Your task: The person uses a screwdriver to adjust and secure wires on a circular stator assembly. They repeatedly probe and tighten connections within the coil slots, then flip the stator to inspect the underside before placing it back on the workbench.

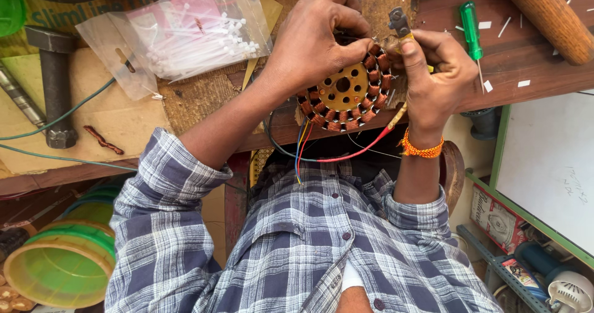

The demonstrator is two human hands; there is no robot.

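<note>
A round motor stator (342, 95) with copper windings and a brass-coloured hub is held over the edge of a wooden bench (532, 65). My left hand (309, 44) grips the stator from above, fingers curled over its upper rim. My right hand (436, 72), with an orange thread band at the wrist, pinches a small grey-jawed tool (399, 22) at the stator's upper right edge. Red, blue and yellow wires (346, 155) trail from the stator down toward my checked shirt.
A clear bag of white cable ties (198, 34) lies at upper left, beside a steel hammer (55, 84). A green screwdriver (471, 31) and a wooden handle (547, 16) lie at upper right. Stacked plastic bowls (62, 266) stand at lower left, a white board (550, 164) at right.
</note>
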